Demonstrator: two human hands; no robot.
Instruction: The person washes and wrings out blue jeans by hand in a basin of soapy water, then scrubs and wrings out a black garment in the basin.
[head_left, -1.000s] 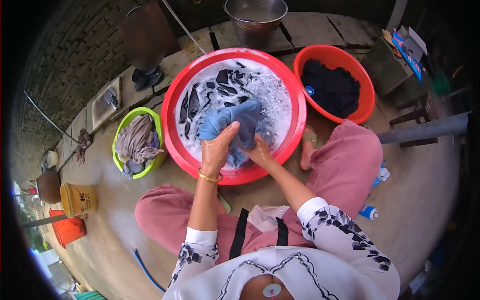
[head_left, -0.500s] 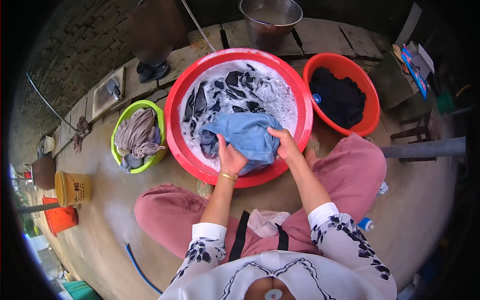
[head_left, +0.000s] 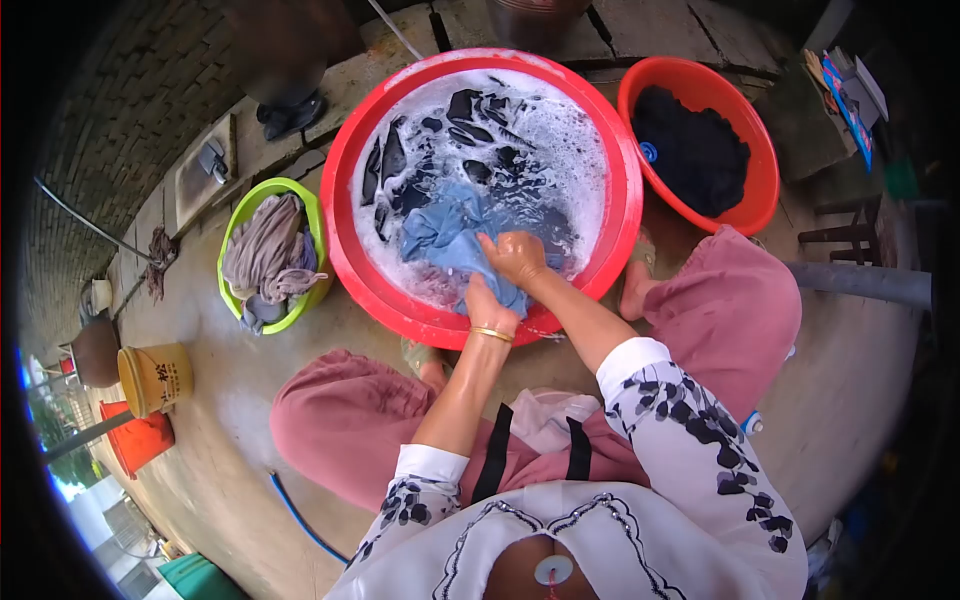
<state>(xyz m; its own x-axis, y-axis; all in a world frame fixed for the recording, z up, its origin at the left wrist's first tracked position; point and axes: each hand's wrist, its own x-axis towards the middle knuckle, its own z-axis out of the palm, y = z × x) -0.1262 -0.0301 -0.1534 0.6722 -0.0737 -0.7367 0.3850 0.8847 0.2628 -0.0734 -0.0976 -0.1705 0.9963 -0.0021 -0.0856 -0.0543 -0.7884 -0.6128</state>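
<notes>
Lap: pink trousers [head_left: 345, 425] are covering both bent legs, with two black straps [head_left: 493, 455] lying across them and a pale cloth [head_left: 552, 420] bunching between.
Left hand [head_left: 492, 300]: it is touching the blue cloth [head_left: 450, 230] by the near rim, a gold bracelet [head_left: 491, 333] circling its wrist; its fingers are going out of sight in the cloth, so whether they are spread or pressed together I cannot tell.
Right hand [head_left: 517, 257]: it is gripping the blue cloth just beyond the left hand, fingers curling in close together, thumb pressing on the fabric.
Blue cloth: it is lying wet and crumpled in the near part of the large red basin [head_left: 343, 250], part of it hanging toward the near rim.
Suds: white foam [head_left: 570, 140] is floating around dark clothes [head_left: 392, 155] in the basin.
Left side: a lime-green basin [head_left: 313, 290] is holding greyish clothes [head_left: 265, 250].
Right side: an orange-red basin [head_left: 765, 195] is holding black clothes [head_left: 690, 150].
Farther off: a metal bucket [head_left: 538, 18] is standing beyond the red basin.
</notes>
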